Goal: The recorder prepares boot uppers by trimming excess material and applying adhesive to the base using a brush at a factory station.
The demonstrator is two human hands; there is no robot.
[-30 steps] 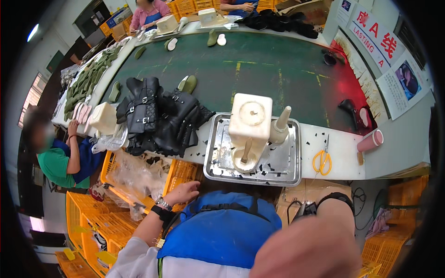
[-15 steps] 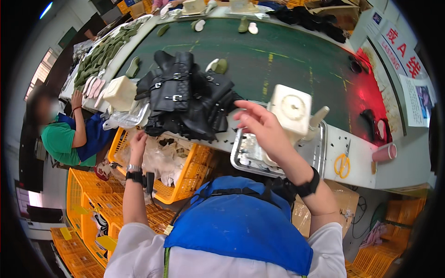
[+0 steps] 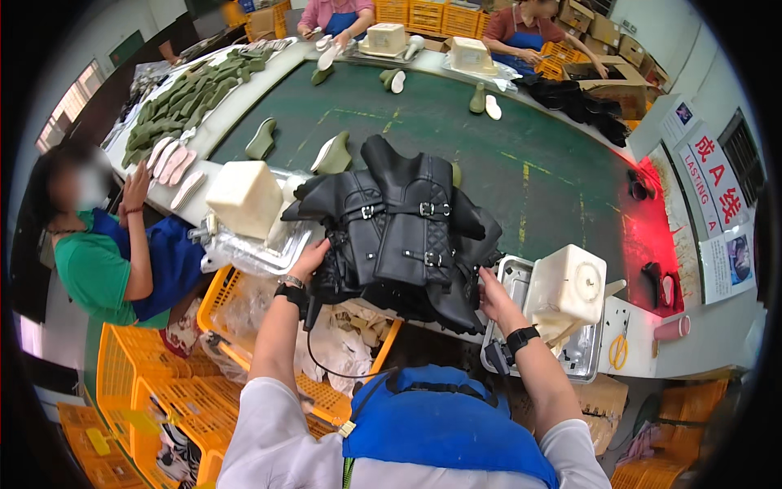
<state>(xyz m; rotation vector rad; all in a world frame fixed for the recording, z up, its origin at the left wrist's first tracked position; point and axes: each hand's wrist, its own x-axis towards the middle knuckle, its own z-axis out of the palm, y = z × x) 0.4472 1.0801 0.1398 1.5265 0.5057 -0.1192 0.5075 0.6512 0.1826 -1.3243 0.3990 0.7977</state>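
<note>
A heap of black boot uppers [image 3: 399, 220] with buckled straps and quilted panels lies at the bench's near edge, in front of me. My left hand [image 3: 311, 257] grips its left side, with the fingertips partly hidden against the black material. On the opposite side, my right hand [image 3: 494, 293] is closed around the heap's lower right edge, its thumb up. Beside my right hand is a metal tray [image 3: 586, 359] holding a cream square container [image 3: 568, 281].
A green conveyor belt [image 3: 489, 155] carries olive boots and pale soles. Another cream container [image 3: 244, 198] stands at left, near a co-worker in green [image 3: 94, 261]. Below are yellow crates [image 3: 175, 399]. Yellow scissors [image 3: 619, 350] and a pink cup [image 3: 672, 328] lie right. Two people work across the belt.
Both my hands have moved onto the sides of the black heap; the right came down from beside the cream container. My view has shifted, showing more of the far side.
</note>
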